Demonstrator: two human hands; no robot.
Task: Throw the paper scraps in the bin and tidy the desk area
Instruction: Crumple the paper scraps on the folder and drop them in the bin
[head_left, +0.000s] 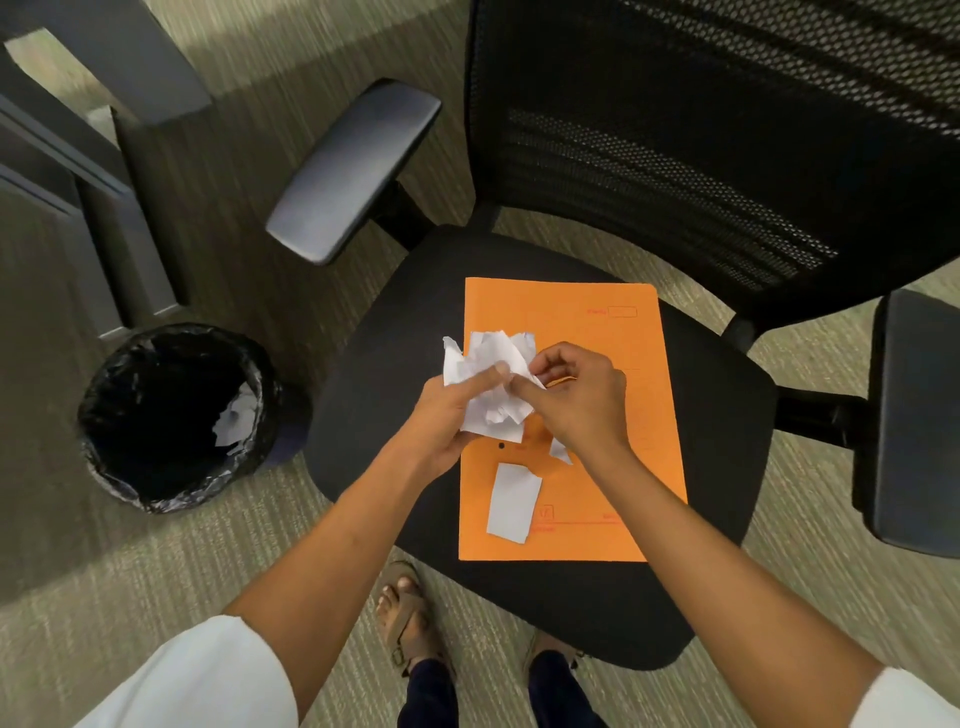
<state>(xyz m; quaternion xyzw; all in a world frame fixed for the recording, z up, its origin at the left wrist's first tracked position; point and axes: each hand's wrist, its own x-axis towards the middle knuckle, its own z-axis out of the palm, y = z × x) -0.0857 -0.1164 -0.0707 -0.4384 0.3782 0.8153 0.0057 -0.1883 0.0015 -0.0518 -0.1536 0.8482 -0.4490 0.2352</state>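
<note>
My left hand (441, 415) holds a bunch of white paper scraps (491, 374) above an orange folder (613, 332) that lies on the black seat of an office chair (395, 364). My right hand (576, 400) pinches the same bunch from the right side. A flat rectangular scrap (513, 503) lies on the folder's near part, and a small torn scrap (560, 451) shows just under my right wrist. The bin (130, 374), round with a black liner, stands on the carpet to the left of the chair, with white paper (234, 423) inside it.
The chair's mesh back (701, 130) rises behind the seat, with armrests at the left (358, 166) and right (919, 415). Dark desk furniture (104, 156) stands at the far left behind the bin. My sandalled feet (410, 618) are on the carpet at the seat's front edge.
</note>
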